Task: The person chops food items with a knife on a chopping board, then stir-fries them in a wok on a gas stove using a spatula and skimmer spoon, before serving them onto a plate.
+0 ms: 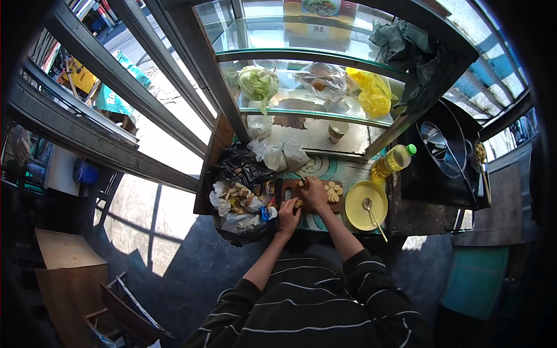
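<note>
My right hand [315, 195] is closed over the wooden cutting board [288, 184], around what looks like a knife; a dark handle end shows at its fingers and the blade is hidden. Beside it, my left hand [288, 217] grips a small brown piece of food [298, 204] at the board's near edge. Pale yellow round slices [333, 191] lie in a group on the board, to the right of my right hand. A yellow plate [354, 217] with a metal spoon [368, 204] resting in it stands further right.
Left of the board sits a black plastic bag [241, 165] with scraps. An oil bottle [393, 162] stands behind the plate, near a large black wok [429, 174] holding ladles. The glass case [313, 55] ahead contains cabbage [258, 85], a yellow bag [371, 93] and a cup [337, 131].
</note>
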Motion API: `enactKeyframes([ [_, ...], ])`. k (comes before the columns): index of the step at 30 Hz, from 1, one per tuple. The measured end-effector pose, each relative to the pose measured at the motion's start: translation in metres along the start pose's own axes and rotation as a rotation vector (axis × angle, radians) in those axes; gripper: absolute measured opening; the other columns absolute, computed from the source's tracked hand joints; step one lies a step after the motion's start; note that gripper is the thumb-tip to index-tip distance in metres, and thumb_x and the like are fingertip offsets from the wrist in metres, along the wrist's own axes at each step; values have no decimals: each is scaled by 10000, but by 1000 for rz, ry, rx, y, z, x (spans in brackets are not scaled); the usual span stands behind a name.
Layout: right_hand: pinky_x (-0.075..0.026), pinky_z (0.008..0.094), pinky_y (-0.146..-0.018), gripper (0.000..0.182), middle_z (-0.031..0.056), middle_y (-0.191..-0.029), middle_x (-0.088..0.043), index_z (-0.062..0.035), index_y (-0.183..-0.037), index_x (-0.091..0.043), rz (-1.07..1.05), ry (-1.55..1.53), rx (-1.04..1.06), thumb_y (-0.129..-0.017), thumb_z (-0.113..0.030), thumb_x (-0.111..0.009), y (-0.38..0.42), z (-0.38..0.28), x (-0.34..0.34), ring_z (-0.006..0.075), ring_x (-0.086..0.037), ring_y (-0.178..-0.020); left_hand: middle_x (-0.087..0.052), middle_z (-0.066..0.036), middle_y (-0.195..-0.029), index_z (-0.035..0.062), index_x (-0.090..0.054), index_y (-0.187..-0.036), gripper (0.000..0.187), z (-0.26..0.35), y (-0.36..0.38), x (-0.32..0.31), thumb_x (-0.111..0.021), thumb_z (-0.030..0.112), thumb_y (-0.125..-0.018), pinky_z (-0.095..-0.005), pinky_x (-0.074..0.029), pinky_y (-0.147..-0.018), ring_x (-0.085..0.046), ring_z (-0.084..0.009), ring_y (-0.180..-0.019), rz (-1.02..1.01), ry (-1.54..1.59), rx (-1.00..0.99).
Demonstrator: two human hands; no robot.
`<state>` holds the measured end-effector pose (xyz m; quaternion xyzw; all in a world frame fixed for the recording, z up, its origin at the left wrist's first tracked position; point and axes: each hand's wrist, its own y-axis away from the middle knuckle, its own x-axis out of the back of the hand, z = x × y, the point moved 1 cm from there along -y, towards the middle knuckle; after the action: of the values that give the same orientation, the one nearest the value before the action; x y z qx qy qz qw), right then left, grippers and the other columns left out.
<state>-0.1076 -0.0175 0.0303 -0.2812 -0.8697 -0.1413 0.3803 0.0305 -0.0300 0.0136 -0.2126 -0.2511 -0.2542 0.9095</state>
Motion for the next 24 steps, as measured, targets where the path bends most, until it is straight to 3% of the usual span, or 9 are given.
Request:
enactKeyframes([
  [8, -446, 380, -626, 322, 165, -759, -603, -42, -896, -607, 200, -100, -25, -801, -345, -562, 38, 11, 35, 334, -580, -751, -592, -130, -927, 20, -578, -996, 373, 0, -13, -18, -683, 44, -639, -370, -443, -771, -554, -306, -880, -29, 36, -21],
  [10, -442, 378, -585, 397, 172, -700, -596, -32, -856, -598, 24, -309, -423, -858, -403, -456, 69, 21, 46, 326, -586, -669, -595, -129, -920, 22, -579, -994, 373, 1, -13, -23, -691, 61, -641, -368, -446, -767, -557, -304, -879, -50, 45, -37],
  [13, -433, 369, -535, 461, 158, -628, -575, -25, -813, -579, 43, -218, -353, -894, -423, -361, 110, 47, 35, 288, -583, -567, -593, -133, -900, 5, -586, -976, 346, 3, -12, -32, -688, 53, -649, -369, -457, -743, -560, -304, -853, -79, 20, -73],
  [16, -427, 358, -515, 453, 141, -580, -546, -16, -767, -552, -124, -386, -606, -901, -404, -359, 135, 45, 36, 244, -574, -527, -601, -125, -881, 10, -600, -951, 302, 3, -13, -32, -684, 68, -666, -367, -464, -717, -573, -296, -821, -99, 37, -133],
  [18, -350, 246, -393, 428, 31, -502, -454, -28, -722, -507, -137, -481, -548, -915, -385, -373, 143, 48, 28, 105, -454, -416, -607, -118, -865, 12, -608, -932, 265, 4, -13, -31, -673, 75, -684, -364, -467, -703, -581, -288, -805, -109, 36, -126],
  [20, -360, 263, -416, 429, 45, -518, -462, -18, -718, -502, -166, -529, -593, -916, -376, -374, 148, 45, 23, 114, -464, -432, -607, -119, -861, 11, -608, -932, 256, 3, -13, -29, -666, 76, -691, -364, -467, -704, -582, -288, -804, -120, 23, -143],
  [22, -378, 305, -458, 429, 81, -528, -476, -4, -715, -500, -85, -346, -436, -917, -360, -370, 151, 42, 18, 151, -489, -468, -607, -120, -856, 11, -607, -932, 248, 3, -13, -29, -658, 77, -698, -364, -468, -705, -582, -288, -802, -132, 16, -159],
  [23, -392, 358, -516, 425, 143, -549, -499, 12, -719, -504, -77, -325, -435, -915, -338, -364, 153, 42, 17, 240, -522, -515, -606, -121, -849, 11, -608, -931, 242, 3, -14, -28, -653, 78, -703, -364, -468, -705, -582, -291, -797, -134, 8, -177],
  [24, -392, 358, -516, 425, 143, -549, -499, 12, -719, -504, -70, -330, -446, -915, -338, -364, 153, 38, 21, 240, -522, -515, -606, -122, -842, 11, -608, -930, 235, 2, -15, -28, -647, 79, -709, -364, -468, -705, -582, -293, -793, -134, 0, -194],
])
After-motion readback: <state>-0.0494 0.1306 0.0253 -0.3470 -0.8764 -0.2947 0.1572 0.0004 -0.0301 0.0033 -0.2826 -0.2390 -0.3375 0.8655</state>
